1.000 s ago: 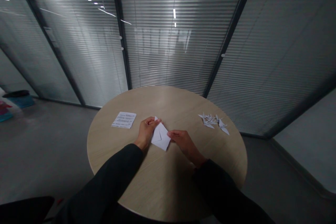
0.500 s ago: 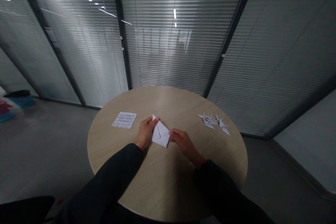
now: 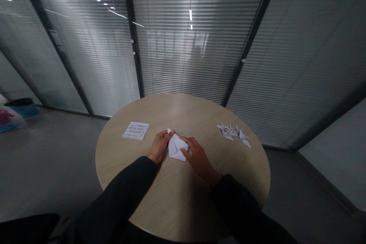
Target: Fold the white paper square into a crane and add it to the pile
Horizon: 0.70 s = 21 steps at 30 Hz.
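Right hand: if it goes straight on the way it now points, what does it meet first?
The folded white paper: the right hand sits almost at its edge, though depth is unclear from here.

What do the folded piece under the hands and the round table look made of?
The folded piece looks like thin matte white paper, with crisp creases. The round table seems wood-grain laminate or veneer, satin finish; streaky grain shows, exact material unclear.

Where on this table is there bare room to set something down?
The table shows bare wood behind the folded paper, between the printed sheet and the paper cranes. More lies past the right hand, below the cranes. It is crowded at the paper, between that hand and the left hand.
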Tool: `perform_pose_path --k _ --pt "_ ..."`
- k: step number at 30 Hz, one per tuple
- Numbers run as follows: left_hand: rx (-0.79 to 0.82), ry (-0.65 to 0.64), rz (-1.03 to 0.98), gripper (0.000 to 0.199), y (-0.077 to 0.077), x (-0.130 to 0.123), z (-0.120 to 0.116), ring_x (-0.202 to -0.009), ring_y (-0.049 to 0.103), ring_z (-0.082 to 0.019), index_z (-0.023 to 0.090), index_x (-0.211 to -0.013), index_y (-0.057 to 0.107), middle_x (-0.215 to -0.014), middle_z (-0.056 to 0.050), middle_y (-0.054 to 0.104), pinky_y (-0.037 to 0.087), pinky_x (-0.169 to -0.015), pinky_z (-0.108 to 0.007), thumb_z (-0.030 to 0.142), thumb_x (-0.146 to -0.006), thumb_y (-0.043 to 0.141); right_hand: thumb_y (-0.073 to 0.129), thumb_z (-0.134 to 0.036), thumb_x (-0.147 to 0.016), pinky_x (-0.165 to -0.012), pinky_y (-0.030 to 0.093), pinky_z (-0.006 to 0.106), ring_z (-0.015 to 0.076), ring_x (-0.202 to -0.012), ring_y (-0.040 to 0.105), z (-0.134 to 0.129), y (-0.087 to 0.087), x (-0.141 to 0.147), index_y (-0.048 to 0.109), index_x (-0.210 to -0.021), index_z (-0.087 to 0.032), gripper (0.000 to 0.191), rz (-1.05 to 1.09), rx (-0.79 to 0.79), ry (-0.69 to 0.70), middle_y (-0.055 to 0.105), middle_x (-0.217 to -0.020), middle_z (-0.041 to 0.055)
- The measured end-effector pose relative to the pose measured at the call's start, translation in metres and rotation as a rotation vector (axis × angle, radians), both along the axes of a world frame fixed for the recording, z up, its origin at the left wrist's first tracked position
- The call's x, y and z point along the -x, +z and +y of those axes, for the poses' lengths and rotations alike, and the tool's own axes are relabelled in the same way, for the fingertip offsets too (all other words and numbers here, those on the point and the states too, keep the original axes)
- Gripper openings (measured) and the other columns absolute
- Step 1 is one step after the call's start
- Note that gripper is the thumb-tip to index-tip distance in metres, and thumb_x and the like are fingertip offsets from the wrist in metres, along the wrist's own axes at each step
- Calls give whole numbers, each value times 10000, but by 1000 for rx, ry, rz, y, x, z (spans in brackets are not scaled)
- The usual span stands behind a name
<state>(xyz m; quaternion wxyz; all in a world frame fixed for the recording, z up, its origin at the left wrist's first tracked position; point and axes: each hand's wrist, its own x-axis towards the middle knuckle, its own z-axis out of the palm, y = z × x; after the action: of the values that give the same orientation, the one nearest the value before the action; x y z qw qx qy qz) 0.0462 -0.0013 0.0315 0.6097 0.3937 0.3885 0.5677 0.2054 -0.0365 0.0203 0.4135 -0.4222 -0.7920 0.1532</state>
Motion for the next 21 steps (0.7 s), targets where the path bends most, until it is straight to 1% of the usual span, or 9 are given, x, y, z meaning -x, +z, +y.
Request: perform_pose_path --k 3,5,7,9,11,14,17,21 --pt "13 -15 -8 431 0 0 -1 -476 509 -98 110 -681 613 -566 -10 589 366 -472 -224 474 -573 816 488 -228 -908 -968 468 401 223 -1090 579 2 -4 -2 546 -1256 -233 352 -40 -56 -14 624 -1143 80" --pt "29 -44 -8 452 2 -1 -2 -476 501 -96 108 -698 612 -572 -7 580 360 -468 -225 510 -600 792 452 -270 -941 -958 474 384 216 -1077 591 4 -6 -3 567 -1227 -237 311 -56 -91 -24 637 -1132 79" --pt "23 -80 -4 463 5 -2 -5 -495 503 -94 105 -733 612 -591 -3 571 364 -481 -225 532 -637 764 390 -287 -969 -937 481 373 212 -1046 608 4 -7 -4 594 -1189 -230 305 -70 -116 -54 655 -1109 82" --pt "3 -117 16 448 7 -3 -8 -532 520 -96 109 -791 607 -625 3 567 381 -512 -225 506 -657 766 345 -296 -983 -912 488 366 212 -1003 627 3 -5 -4 618 -1150 -218 330 -76 -117 -103 674 -1079 88" --pt "-4 -150 50 458 9 -3 -10 -585 547 -103 120 -903 596 -697 0 586 404 -554 -231 435 -642 804 328 -307 -985 -894 489 360 215 -973 641 1 -2 -5 635 -1114 -202 348 -66 -100 -153 689 -1062 94" --pt "8 -185 105 578 11 -3 -13 -665 578 -122 141 -1075 541 -814 -17 605 437 -622 -253 341 -621 837 327 -312 -982 -857 487 339 216 -943 652 -2 3 -4 646 -1066 -189 353 -21 -45 -205 703 -1038 98" --pt "5 -195 131 635 12 -1 -15 -729 587 -142 142 -1146 492 -866 -29 603 455 -697 -283 309 -635 830 346 -317 -971 -785 480 311 212 -882 657 -3 8 -4 654 -1016 -196 334 34 8 -251 715 -982 88" --pt "-2 -212 149 689 12 -1 -15 -827 598 -186 136 -1189 467 -940 -64 610 455 -775 -323 265 -619 831 366 -361 -958 -657 445 278 202 -741 638 -4 12 -6 661 -940 -213 330 70 52 -334 710 -849 69"
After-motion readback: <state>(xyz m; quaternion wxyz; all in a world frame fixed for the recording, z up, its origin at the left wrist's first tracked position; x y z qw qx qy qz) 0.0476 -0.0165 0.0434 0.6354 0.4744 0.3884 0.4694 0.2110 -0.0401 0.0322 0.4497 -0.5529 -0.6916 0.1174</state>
